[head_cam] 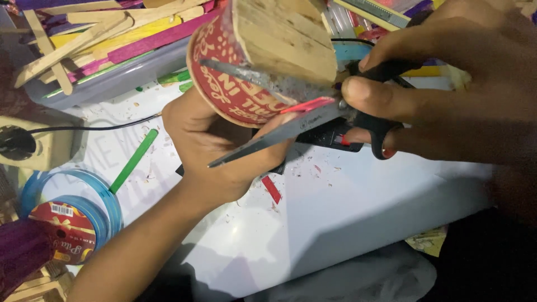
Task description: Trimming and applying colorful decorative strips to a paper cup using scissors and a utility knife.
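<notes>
Left hand (215,148) curled tight under a red paper cup (235,84) clad in wooden sticks, tilted above the white board (363,207). Right hand (447,95) gripping black-handled scissors (313,120) — blades parted around a red stick (307,104) at the cup's side.

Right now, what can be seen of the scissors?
The scissors have black plastic handle loops and grey metal blades smeared with dried residue. They are open, blades pointing left: one lies across the red paper cup clad in wooden sticks, the other passes below it over the left hand. A red stick piece sits between them. The right hand grips the loops.
</notes>
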